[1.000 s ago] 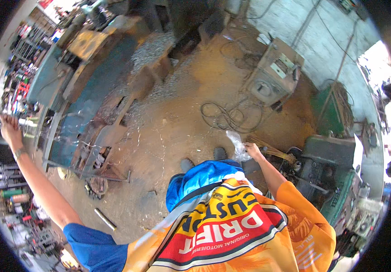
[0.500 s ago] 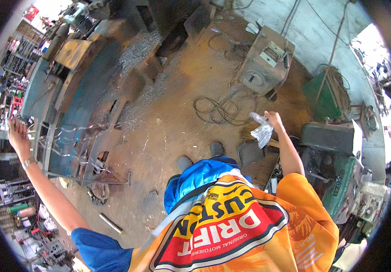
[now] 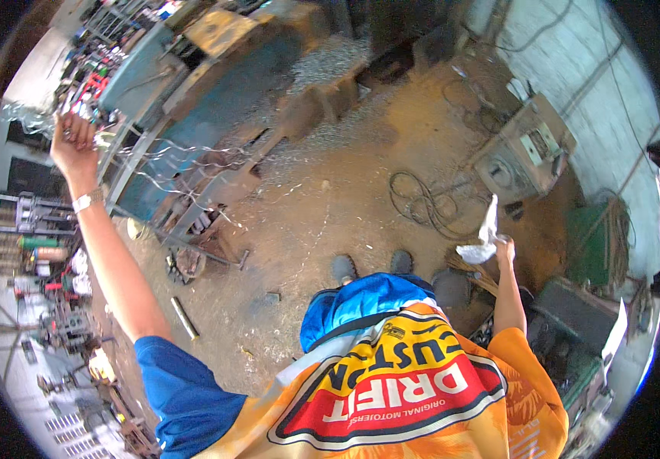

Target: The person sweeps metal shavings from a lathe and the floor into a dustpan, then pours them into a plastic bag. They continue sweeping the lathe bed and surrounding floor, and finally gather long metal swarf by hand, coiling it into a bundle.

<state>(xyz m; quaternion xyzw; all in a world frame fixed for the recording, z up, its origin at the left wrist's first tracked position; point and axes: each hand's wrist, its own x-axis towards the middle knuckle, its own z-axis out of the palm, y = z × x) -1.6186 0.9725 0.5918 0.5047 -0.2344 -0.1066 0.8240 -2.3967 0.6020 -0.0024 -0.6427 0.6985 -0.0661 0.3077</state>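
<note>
Left hand: I see my left hand (image 3: 75, 138) raised high and far out to my left, clenched around the ends of several thin silvery wire strands (image 3: 185, 164).
Wire strands: they run from that fist to my right and slightly down, sagging and kinked, toward the blue machine (image 3: 192, 99) and the metal clutter at its foot.
Long axis: the strands lie roughly crosswise in the view, from the fist toward the middle of the floor (image 3: 322, 206).
Right hand: my right hand (image 3: 504, 249) is up at my right side, closed on a crumpled white rag (image 3: 483, 237) that sticks up above the fingers.
Key relation: the wire sits entirely on my left, well apart from the right hand; my body and the open floor lie between the two. The left hand is the one on the wire, and the right is much farther from it.
Nearby: a coil of dark cable (image 3: 422, 203) and a grey boxy machine (image 3: 525, 149) lie ahead of the right hand; my shoes (image 3: 372, 266) show just above my shirt.
Hard to make out: I cannot tell where the far ends of the strands finish or whether they are fixed, since they vanish among the scrap. How many strands I hold is unclear. The fisheye rim bends and blurs the shelves behind the fist.
</note>
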